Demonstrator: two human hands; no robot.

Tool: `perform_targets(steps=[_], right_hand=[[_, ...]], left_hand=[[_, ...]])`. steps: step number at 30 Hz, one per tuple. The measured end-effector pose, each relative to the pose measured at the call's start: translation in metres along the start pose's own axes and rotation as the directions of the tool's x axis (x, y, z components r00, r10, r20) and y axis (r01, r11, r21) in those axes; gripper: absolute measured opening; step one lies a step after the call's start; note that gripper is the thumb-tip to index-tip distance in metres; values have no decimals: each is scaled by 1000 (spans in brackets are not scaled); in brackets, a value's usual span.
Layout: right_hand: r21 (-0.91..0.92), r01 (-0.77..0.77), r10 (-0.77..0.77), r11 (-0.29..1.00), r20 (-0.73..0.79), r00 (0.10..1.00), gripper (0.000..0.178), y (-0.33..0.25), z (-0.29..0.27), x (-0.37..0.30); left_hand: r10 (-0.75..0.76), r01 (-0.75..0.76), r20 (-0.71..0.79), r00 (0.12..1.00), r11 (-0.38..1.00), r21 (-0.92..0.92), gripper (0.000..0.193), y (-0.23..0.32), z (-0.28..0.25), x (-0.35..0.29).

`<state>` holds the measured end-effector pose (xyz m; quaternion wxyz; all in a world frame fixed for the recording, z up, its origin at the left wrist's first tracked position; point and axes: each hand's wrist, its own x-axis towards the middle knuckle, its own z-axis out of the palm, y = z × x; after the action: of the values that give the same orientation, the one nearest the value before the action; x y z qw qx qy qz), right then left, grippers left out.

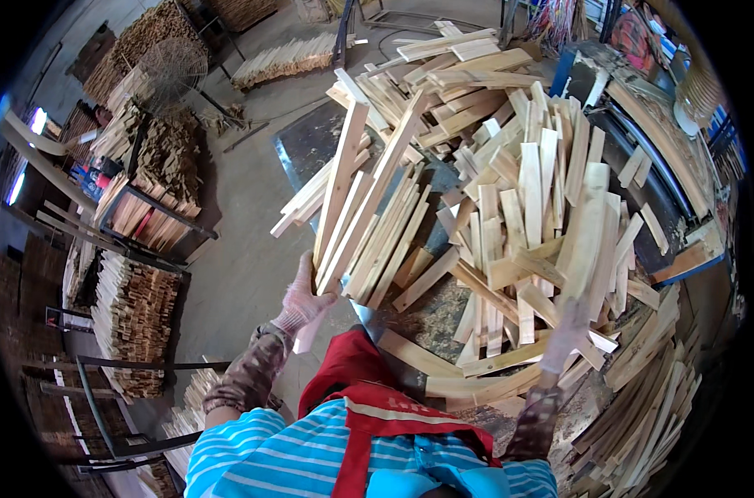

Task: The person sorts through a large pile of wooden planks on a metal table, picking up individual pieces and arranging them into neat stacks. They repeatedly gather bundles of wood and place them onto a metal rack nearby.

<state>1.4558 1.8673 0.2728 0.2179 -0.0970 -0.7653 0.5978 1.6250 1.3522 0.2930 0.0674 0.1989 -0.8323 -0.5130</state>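
Note:
My left hand (305, 300), in a pale knit glove, is closed around a few long wooden strips (341, 187). They slant up and away from my palm, their lower ends poking out below the hand. My right hand (565, 332), also gloved and blurred by motion, grips the near end of a wide pale wooden board (585, 228). That board points away from me above a loose heap of short wood pieces (510, 199). Beside the left-hand strips, a row of narrow sticks (389, 241) lies together on the dark table (298, 141).
A machine with a dark roller (655, 158) stands at the far right. More strips (643, 415) are piled near right. Stacked wood (136, 324) and a metal frame (90, 407) line the left. A large round fan (173, 75) stands far left.

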Motion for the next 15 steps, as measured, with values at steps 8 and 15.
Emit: perform_targets(steps=[8,15], right_hand=[[111,-392,258,913,586,768,40,-84,166,-185],[251,-752,653,609,380,655,29,-106,395,-254]], left_hand=[[-272,253,-78,959,697,671,74,-159,-59,132],[-143,178,-107,984,738,651,53,-179,-68,199]])
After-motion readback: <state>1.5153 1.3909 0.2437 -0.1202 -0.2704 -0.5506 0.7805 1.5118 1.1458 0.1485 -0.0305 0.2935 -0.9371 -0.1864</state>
